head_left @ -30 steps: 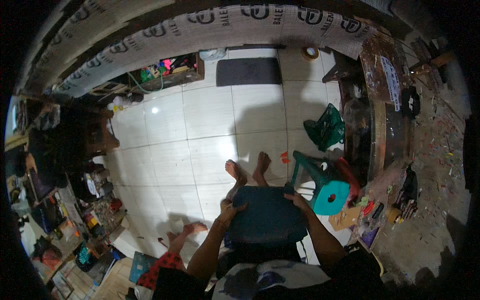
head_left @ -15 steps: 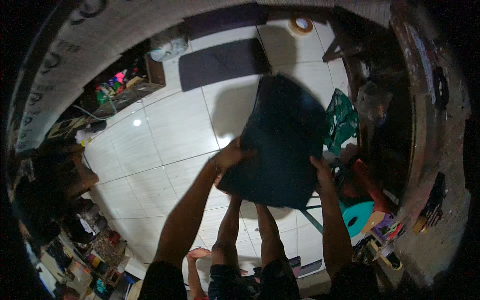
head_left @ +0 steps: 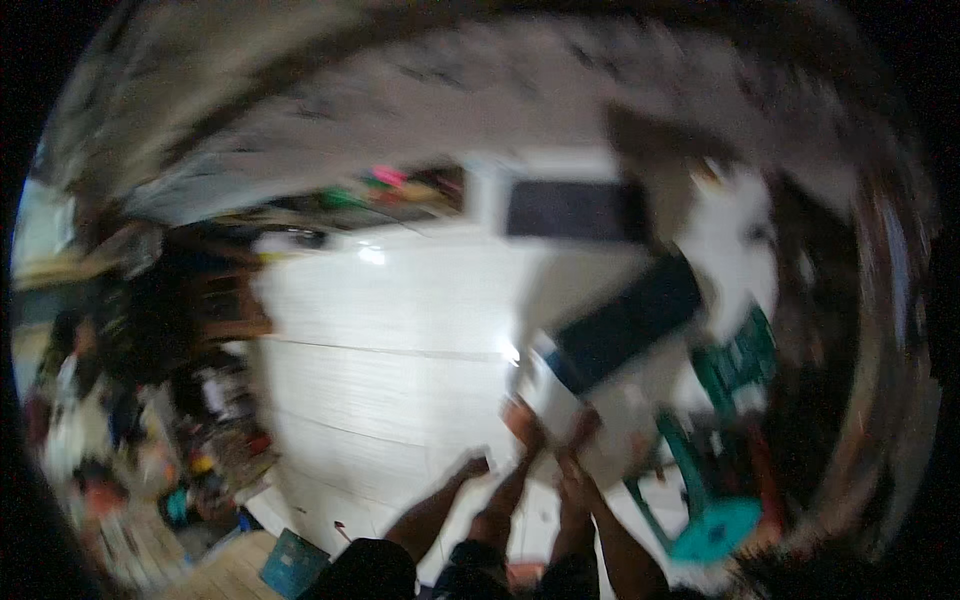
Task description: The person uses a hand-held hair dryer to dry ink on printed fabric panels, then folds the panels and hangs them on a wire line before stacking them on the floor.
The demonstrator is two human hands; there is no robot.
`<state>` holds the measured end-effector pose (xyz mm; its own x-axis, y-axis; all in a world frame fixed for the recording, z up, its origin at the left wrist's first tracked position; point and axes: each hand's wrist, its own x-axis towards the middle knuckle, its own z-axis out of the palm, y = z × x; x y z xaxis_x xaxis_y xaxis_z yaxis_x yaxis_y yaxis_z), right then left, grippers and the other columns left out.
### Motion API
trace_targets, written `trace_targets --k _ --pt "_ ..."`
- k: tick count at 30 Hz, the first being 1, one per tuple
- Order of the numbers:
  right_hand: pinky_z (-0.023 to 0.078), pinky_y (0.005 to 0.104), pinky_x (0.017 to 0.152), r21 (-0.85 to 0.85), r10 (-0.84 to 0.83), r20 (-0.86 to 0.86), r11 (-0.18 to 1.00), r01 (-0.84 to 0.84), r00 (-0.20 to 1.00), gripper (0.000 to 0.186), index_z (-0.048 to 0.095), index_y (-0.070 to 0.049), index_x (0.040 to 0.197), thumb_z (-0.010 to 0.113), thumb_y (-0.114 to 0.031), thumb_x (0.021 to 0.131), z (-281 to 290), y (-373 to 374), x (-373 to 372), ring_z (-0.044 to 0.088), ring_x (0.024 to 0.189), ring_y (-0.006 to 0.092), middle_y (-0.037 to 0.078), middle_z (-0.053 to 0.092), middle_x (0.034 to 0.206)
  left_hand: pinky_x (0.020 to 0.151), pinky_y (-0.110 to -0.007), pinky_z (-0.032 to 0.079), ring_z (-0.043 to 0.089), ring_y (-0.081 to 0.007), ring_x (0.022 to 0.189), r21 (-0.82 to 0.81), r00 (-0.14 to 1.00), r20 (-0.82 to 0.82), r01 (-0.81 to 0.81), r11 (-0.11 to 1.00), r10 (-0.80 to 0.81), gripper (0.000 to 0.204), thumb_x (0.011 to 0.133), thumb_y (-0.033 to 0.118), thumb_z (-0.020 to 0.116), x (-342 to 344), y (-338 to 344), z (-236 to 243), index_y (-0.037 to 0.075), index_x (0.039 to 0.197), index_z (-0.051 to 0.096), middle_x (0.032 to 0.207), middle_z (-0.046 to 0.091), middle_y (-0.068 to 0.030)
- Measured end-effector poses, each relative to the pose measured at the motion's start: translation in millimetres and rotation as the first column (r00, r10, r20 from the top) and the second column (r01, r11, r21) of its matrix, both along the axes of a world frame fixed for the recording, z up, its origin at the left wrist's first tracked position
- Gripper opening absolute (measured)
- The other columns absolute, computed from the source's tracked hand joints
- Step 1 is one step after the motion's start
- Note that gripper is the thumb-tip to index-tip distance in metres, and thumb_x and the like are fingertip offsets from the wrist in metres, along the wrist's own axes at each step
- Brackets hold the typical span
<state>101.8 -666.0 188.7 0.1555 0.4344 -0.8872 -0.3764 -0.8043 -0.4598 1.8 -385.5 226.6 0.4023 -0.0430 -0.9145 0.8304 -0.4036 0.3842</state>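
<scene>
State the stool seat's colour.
The stool seat is teal green; it shows best in the head view, though blurred.

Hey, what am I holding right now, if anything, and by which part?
No hold shows: your left hand and right hand are both apart from the dark panel, though blur hides whether either grips something small.

From head height, the single fisheye view looks down across the white floor (head_left: 390, 375).
</scene>
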Motion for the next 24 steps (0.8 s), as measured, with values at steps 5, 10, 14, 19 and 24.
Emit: trace_targets --k 5,10,14,19,24 --pt "0.036 0.0414 0.093 0.227 0.148 0.115 0.959 -0.171 0.982 0.051 0.038 -0.002 0.129 0.056 -0.030 0.090 137.6 169.3 121.5 0.045 0.111 0.0322 0.021 0.046 0.123 0.079 -0.041 0.051 0.063 -0.0234 0.093 0.319 0.903 0.093 -0.426 0.847 0.419 0.031 0.094 0.026 0.049 -57.0 108.3 212.5 0.003 0.113 0.060 0.105 0.066 -0.0127" --pt "0.038 0.0403 0.085 0.311 0.280 0.394 0.856 -0.414 0.875 0.040 0.043 -0.002 0.119 0.055 -0.026 0.090 327.4 330.1 212.4 0.047 0.100 0.0291 0.017 0.049 0.111 0.077 -0.040 0.051 0.064 -0.0231 0.092 0.381 0.585 0.322 -0.800 0.464 0.744 0.033 0.094 0.027 0.048 -138.2 162.6 318.1 0.005 0.115 0.059 0.105 0.066 -0.0118" --pt "0.039 0.0395 0.078 0.358 0.388 0.489 0.727 -0.585 0.781 0.031 0.047 -0.002 0.111 0.055 -0.022 0.089 433.2 425.7 196.9 0.049 0.091 0.0266 0.015 0.051 0.102 0.075 -0.040 0.051 0.064 -0.0229 0.092 0.323 0.243 0.394 -0.940 0.114 0.887 0.034 0.095 0.029 0.048 -228.9 152.1 365.4 0.006 0.117 0.059 0.106 0.066 -0.0111" --pt "0.041 0.0384 0.070 0.342 0.473 0.555 0.620 -0.706 0.684 0.020 0.051 -0.002 0.102 0.054 -0.018 0.089 512.3 513.4 193.1 0.051 0.079 0.0234 0.011 0.055 0.090 0.073 -0.039 0.052 0.064 -0.0226 0.091 0.212 -0.059 0.425 -0.964 -0.162 0.903 0.035 0.095 0.031 0.048 -265.8 149.5 371.9 0.007 0.119 0.058 0.107 0.066 -0.0102" --pt "0.043 0.0374 0.061 0.325 0.467 0.631 0.566 -0.758 0.620 0.012 0.056 -0.002 0.092 0.053 -0.013 0.088 564.9 619.5 195.1 0.054 0.068 0.0203 0.008 0.058 0.079 0.071 -0.038 0.052 0.065 -0.0223 0.090 0.120 -0.239 0.389 -0.944 -0.306 0.890 0.037 0.096 0.033 0.048 -267.1 188.3 360.8 0.009 0.121 0.058 0.108 0.066 -0.0093"
